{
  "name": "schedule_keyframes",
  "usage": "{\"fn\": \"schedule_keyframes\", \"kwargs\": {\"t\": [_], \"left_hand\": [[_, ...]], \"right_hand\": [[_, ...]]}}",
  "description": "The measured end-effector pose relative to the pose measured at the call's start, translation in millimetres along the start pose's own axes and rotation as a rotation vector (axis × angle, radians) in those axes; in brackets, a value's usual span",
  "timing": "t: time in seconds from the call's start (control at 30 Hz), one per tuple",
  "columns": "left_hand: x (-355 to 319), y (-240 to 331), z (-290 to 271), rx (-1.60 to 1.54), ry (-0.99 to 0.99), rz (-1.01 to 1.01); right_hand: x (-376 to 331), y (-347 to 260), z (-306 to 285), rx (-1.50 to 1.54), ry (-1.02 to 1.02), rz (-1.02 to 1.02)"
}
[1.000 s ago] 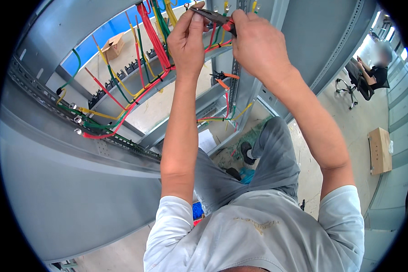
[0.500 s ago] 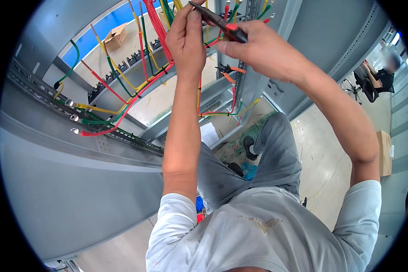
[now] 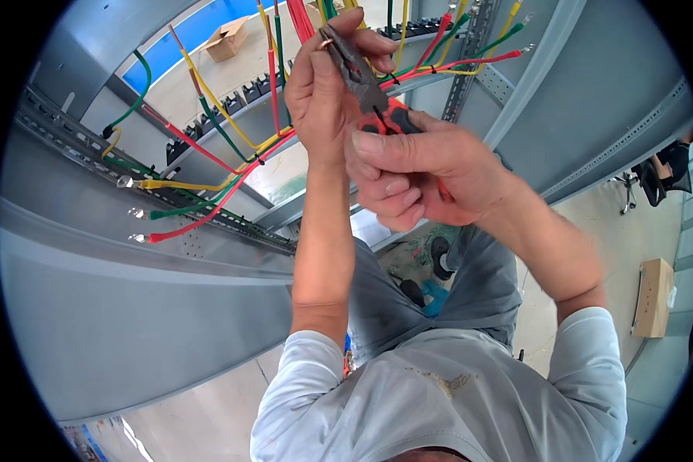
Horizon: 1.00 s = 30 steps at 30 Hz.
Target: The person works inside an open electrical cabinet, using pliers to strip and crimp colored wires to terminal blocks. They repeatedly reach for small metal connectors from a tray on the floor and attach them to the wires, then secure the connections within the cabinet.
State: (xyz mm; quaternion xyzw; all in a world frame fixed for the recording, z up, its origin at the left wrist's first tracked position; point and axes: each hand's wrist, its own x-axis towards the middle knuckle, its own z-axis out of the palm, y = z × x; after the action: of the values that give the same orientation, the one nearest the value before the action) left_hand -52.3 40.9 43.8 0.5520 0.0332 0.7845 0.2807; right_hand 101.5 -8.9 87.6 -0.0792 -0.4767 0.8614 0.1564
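Combination pliers (image 3: 371, 96) with dark jaws and red-and-black handles are gripped in my right hand (image 3: 420, 165), its thumb lying along the handle. The jaws point up and left, in among the fingers of my left hand (image 3: 321, 96). A small copper-coloured bent piece (image 3: 326, 44) shows at the jaw tips; whether the jaws bite it is unclear. My left fingers curl around the jaw end, and what they hold, if anything, is hidden behind the pliers. Beyond both hands runs a bundle of red, yellow and green wires (image 3: 273, 142).
A grey metal cabinet frame (image 3: 254, 254) with perforated rails surrounds my arms. Lugged wire ends (image 3: 162, 237) stick out at left, others at upper right. Black terminal holders (image 3: 235, 104) line a crossbar. A cardboard box (image 3: 225, 40) lies beyond; a wooden box (image 3: 653, 299) stands at right.
My right hand has turned, bringing the pliers lower and more upright, with more of the jaws showing. The copper-coloured piece has come into sight. The whole view has shifted slightly.
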Motion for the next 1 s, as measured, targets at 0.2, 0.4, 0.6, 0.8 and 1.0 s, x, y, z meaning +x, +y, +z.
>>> {"fn": "schedule_keyframes", "kwargs": {"t": [0.2,0.4,0.6,0.8,1.0], "left_hand": [[-2,7,12,-0.062,0.037,-0.006],[1,1,12,0.001,-0.057,-0.049],[14,-19,4,0.011,0.100,-0.117],[24,-23,12,0.094,0.030,-0.135],[25,-23,15,0.109,-0.020,-0.107]], "right_hand": [[28,33,-14,0.382,-0.369,-0.057],[54,55,-24,0.638,-0.807,-0.254],[-12,-16,-41,-0.489,0.192,-0.158],[-49,-54,-23,-1.529,0.759,-0.239],[-42,-60,-18,-1.714,0.826,-0.230]]}}
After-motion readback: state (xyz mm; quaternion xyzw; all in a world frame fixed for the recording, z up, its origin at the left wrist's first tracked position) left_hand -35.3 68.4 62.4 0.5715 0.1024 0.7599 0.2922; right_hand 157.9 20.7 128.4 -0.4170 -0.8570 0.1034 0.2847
